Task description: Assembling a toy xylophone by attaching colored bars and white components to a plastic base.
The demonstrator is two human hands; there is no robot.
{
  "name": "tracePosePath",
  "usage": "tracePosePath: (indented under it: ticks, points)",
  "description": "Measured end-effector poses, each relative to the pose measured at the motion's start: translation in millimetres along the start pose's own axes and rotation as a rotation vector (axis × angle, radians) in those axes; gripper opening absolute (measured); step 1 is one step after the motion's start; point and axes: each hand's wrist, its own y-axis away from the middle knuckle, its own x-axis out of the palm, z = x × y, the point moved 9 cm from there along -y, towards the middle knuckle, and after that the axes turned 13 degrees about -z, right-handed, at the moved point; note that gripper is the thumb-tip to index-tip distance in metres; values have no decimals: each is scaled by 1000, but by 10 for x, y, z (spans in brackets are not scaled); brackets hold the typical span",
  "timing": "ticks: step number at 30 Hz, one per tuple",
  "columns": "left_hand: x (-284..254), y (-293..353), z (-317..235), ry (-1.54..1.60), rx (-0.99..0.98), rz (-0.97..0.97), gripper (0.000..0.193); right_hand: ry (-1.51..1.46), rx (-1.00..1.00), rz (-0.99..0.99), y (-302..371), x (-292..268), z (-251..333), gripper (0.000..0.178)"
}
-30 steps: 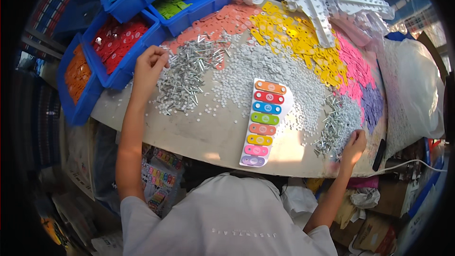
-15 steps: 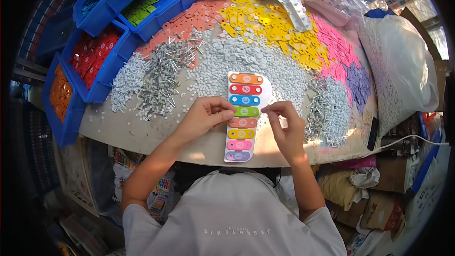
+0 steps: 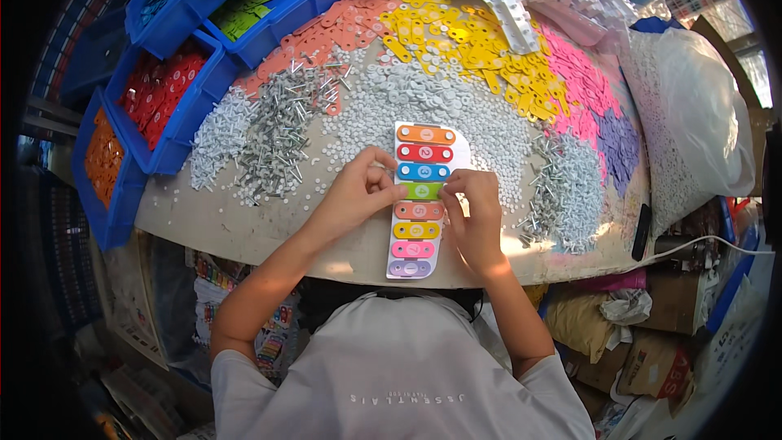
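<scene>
Left hand: the left hand (image 3: 358, 191) has shifted slightly inward; its thumb tip now lies at the left end of the green bar (image 3: 423, 191), with the index finger bent higher, beside the blue bar (image 3: 423, 172). A small gap shows between them; whether they hold anything I cannot tell.
Right hand: half a second ago it was just off the board's edge; now the right hand (image 3: 475, 204) has moved in, thumb and index nearly together at the green bar's right end — any small part between them is hidden.
White board: the white board (image 3: 461, 151) lies on the table (image 3: 358, 265) in front of the person, bearing a column of eight coloured bars.
White dots: as before, they show on the orange bar (image 3: 425, 134), red bar (image 3: 424, 152) and blue bar.
Screw piles: a second ago the hands were out by the left pile (image 3: 281, 130) and right pile (image 3: 547, 183) — well apart.
</scene>
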Motion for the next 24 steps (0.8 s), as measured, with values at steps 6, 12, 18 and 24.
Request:
tracePosePath:
  ticks: [6, 12, 18, 24]
  points:
    - [91, -100, 119, -167, -116, 38, 65, -307, 592, 5, 291, 114, -538, 25]
    - [195, -187, 249, -35, -194, 159, 60, -427, 1019, 255, 388, 197, -645, 31]
    - [219, -220, 207, -25, -147, 169, 48, -433, 1049, 323, 421, 296, -662, 25]
    - [191, -241, 263, -90, -89, 124, 35, -440, 1006, 292, 411, 322, -667, 24]
